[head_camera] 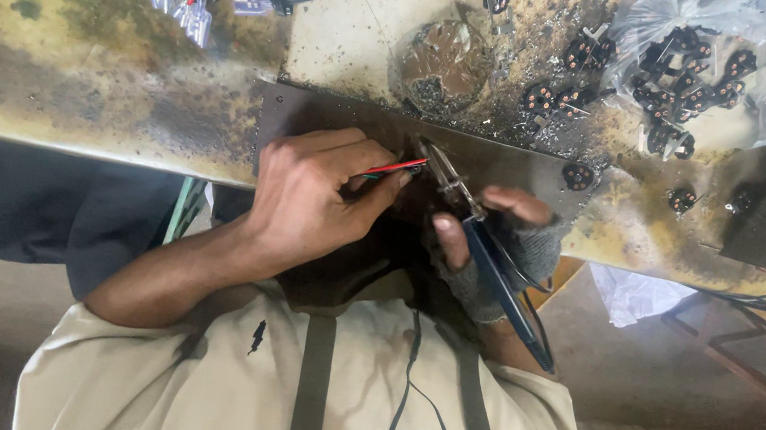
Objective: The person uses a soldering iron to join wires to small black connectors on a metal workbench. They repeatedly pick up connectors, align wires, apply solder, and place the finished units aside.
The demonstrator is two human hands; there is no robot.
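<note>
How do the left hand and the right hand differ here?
The left hand is bare; the right hand wears a dark fingerless glove. The left hand pinches thin red and black wires; the right hand holds a blue-handled tool. Both work over the dark plate.

The left hand (310, 196) is bare, its forearm angled in from the lower left, fingers curled and thumb and forefinger pinched together. The right hand (490, 246) wears a fingerless glove, its fingers curled in a grip, thumb extended.
</note>
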